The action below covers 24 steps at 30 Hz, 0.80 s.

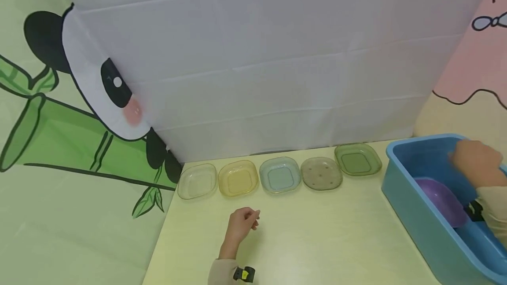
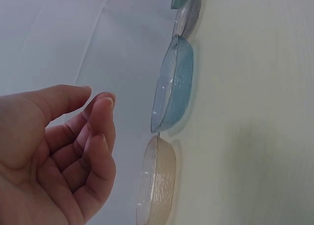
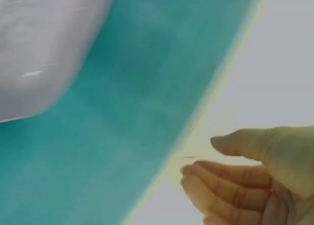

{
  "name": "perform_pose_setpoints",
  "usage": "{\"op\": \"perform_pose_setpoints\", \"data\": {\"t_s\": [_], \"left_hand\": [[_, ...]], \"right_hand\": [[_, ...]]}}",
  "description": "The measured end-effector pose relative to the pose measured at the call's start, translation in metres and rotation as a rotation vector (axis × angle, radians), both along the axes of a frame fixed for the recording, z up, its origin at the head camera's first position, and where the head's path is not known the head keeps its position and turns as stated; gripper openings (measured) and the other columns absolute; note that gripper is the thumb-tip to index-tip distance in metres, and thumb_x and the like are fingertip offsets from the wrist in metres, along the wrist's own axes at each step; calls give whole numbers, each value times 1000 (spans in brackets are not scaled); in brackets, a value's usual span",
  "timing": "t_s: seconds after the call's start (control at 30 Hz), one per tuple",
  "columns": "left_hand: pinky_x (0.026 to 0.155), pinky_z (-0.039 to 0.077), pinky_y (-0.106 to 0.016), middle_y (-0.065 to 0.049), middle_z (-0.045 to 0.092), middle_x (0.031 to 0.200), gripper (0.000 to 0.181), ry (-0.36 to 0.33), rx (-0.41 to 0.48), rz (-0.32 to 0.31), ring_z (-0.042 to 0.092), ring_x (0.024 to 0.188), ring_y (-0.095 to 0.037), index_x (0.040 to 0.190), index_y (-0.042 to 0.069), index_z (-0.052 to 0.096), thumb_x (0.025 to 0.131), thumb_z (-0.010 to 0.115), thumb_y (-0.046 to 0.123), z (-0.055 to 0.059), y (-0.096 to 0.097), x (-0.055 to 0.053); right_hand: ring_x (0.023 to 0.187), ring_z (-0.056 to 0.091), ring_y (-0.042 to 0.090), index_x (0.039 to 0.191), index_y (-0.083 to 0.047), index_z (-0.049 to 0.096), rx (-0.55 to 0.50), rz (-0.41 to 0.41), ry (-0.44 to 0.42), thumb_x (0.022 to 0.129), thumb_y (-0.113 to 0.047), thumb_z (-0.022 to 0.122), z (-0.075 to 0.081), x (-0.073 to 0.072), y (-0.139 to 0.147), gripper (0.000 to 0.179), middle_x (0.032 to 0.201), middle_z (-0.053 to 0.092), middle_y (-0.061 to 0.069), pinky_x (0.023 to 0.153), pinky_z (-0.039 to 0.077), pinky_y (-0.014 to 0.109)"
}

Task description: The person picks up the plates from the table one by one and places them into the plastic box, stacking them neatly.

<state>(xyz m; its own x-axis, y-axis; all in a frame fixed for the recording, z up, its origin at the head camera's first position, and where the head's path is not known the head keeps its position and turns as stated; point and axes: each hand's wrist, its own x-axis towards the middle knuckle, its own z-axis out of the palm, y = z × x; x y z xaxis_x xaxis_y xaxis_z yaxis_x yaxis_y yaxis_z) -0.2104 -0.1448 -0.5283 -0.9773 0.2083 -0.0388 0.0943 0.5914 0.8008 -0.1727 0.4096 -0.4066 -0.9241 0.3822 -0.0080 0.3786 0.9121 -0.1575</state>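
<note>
My left hand (image 1: 241,225) hovers over the table, fingers loosely curled with nothing in them. Beyond it stands a row of see-through dishes: a clear dish (image 1: 197,181), a yellow dish (image 1: 238,178), a blue dish (image 1: 280,175), a greyish-brown dish (image 1: 321,173) and a green dish (image 1: 358,159). The left wrist view shows the blue dish (image 2: 179,83) to the right of my fingers. Over the blue bin (image 1: 412,208) is my right hand (image 1: 477,162), blurred in the head view. No object sits between its thumb and fingers in the right wrist view. A purple dish (image 1: 441,201) lies inside the bin.
The pale table (image 1: 317,241) meets a white cloth backdrop (image 1: 277,78) just behind the dishes. On the left hangs a green cloth (image 1: 79,223) with a panda print. The bin's tall walls stand at the table's right side.
</note>
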Motion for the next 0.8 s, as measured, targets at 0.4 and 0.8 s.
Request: {"op": "perform_pose_setpoints", "data": {"t_s": [0.4, 0.8], "left_hand": [[55, 46, -25, -2, 62, 60, 29, -46, -38, 127, 58, 53, -11, 80, -3, 65, 90, 57, 24, -16, -58, -2], [53, 46, -25, 0, 62, 60, 29, -58, -55, 202, 57, 51, -8, 78, -3, 65, 89, 58, 23, -30, -82, 3]], "right_hand": [[47, 47, 32, 98, 4, 62, -33, -43, 584, 94, -29, 44, 82, 2, -121, 38, 78, 64, 25, 36, 28, 34], [39, 25, -14, 61, -7, 66, -312, 202, 1070, 87, -23, 60, -30, -22, -205, 31, 46, 55, 5, 37, 19, 20]]}}
